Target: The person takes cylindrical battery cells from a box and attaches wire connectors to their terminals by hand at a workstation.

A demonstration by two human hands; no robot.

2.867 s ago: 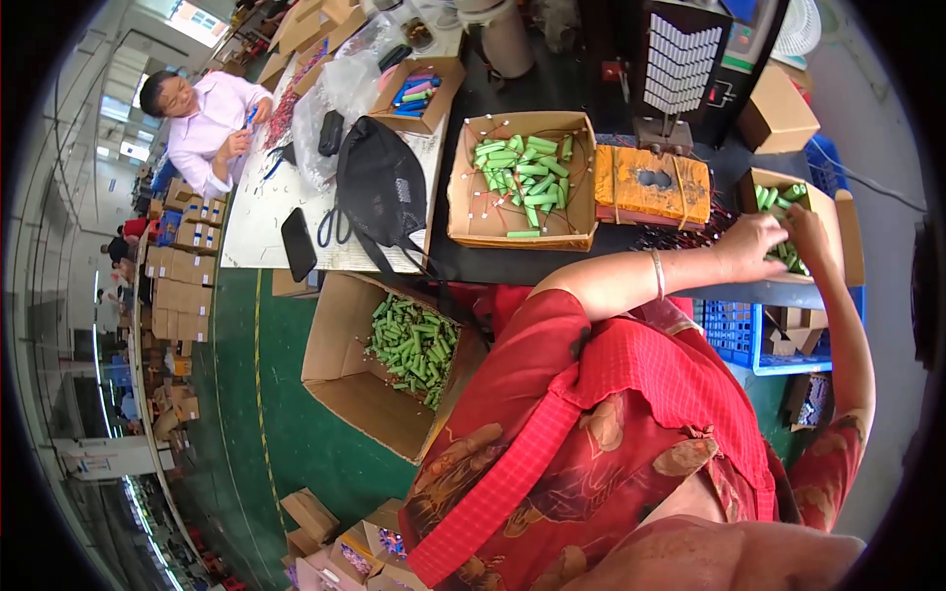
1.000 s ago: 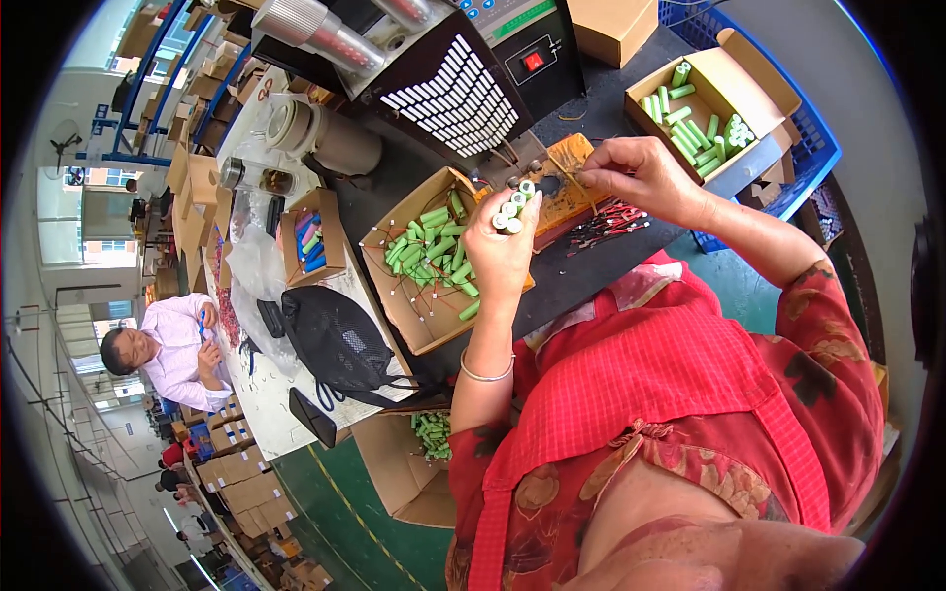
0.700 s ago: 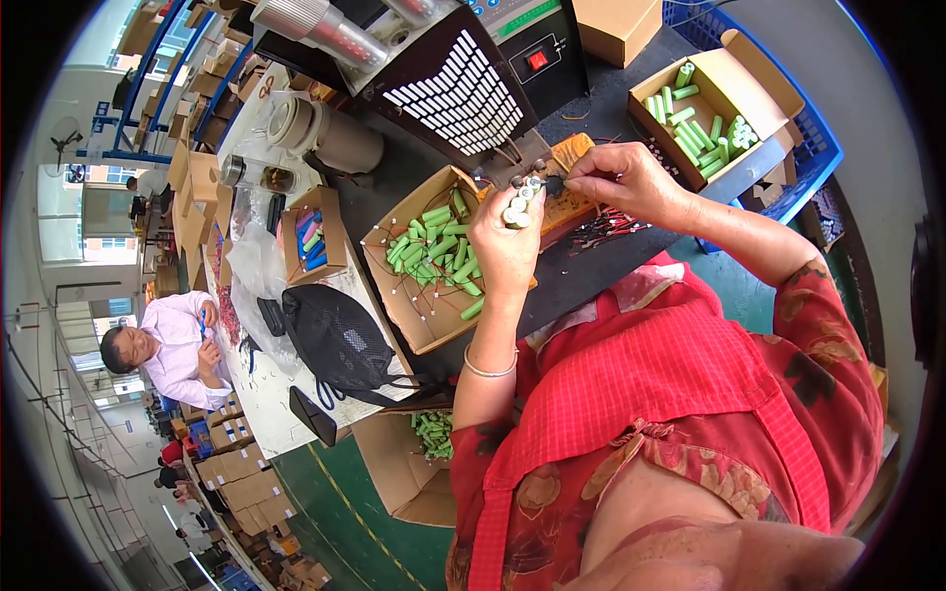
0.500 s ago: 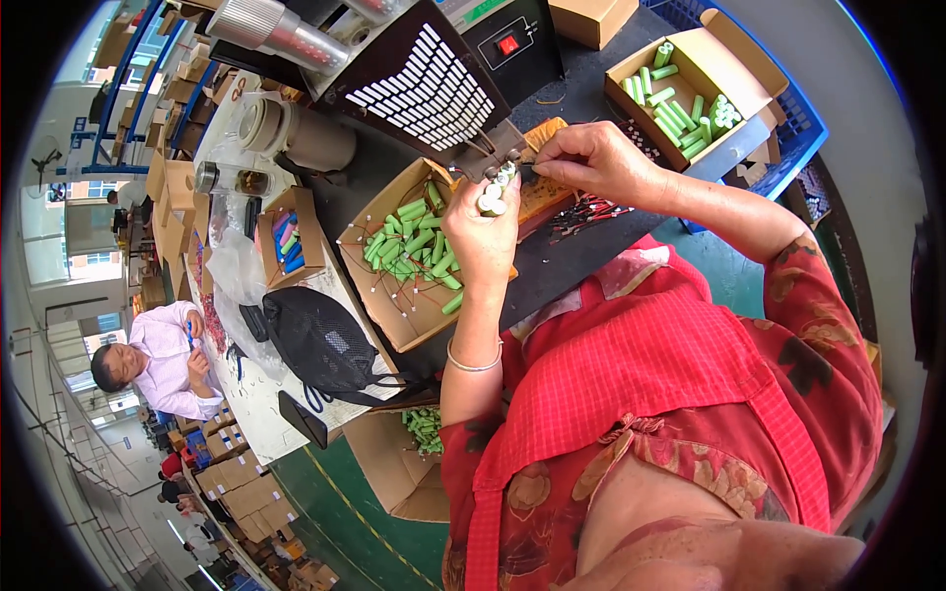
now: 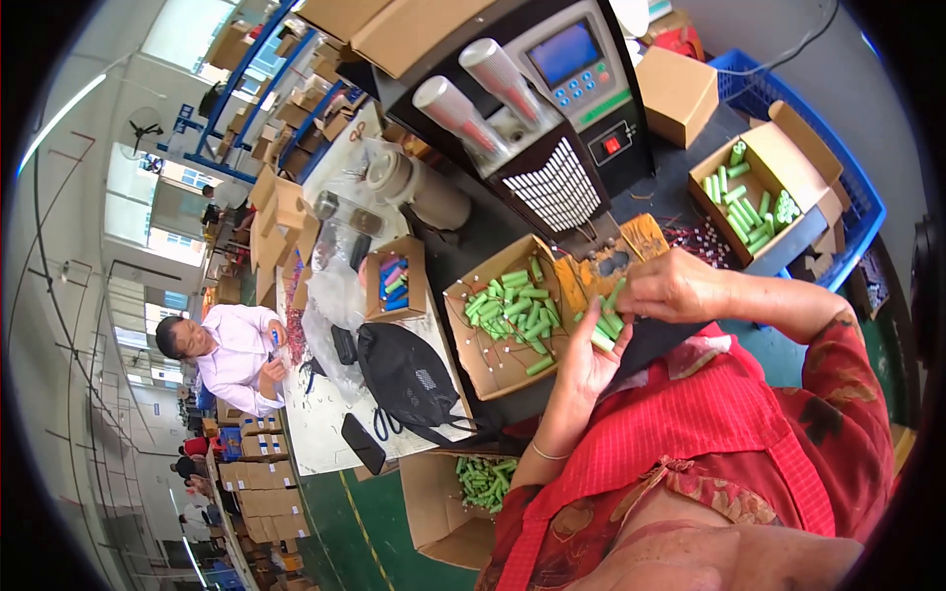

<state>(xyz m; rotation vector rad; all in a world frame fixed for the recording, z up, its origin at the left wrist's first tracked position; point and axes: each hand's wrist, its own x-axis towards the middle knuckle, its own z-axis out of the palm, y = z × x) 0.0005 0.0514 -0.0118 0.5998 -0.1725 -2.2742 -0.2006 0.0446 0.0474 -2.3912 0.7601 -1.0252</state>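
My left hand (image 5: 589,357) is closed around several green battery cells (image 5: 609,320), held close in front of my apron. Fingers pinched together, my right hand (image 5: 675,286) meets the upper ends of these cells. What lies between its fingertips is hidden. Just beyond both hands are the two metal tips (image 5: 588,232) of a black spot welding machine (image 5: 554,182), above a stained orange-brown work block (image 5: 643,236). To the left of my left hand, an open cardboard box (image 5: 483,369) holds many green cells with thin wires and small white connectors.
At the right, a second carton (image 5: 764,158) of green cells stands by a blue plastic basket (image 5: 867,212). A grey flask (image 5: 434,192), a small box of coloured cells (image 5: 396,286) and a black mesh bag (image 5: 409,379) are leftward. A person (image 5: 232,355) sits across the white table.
Both hands have come away from the welder's tips, back toward my body, with the cells still in my left hand. The view has shifted, showing more of the machine and its screen.
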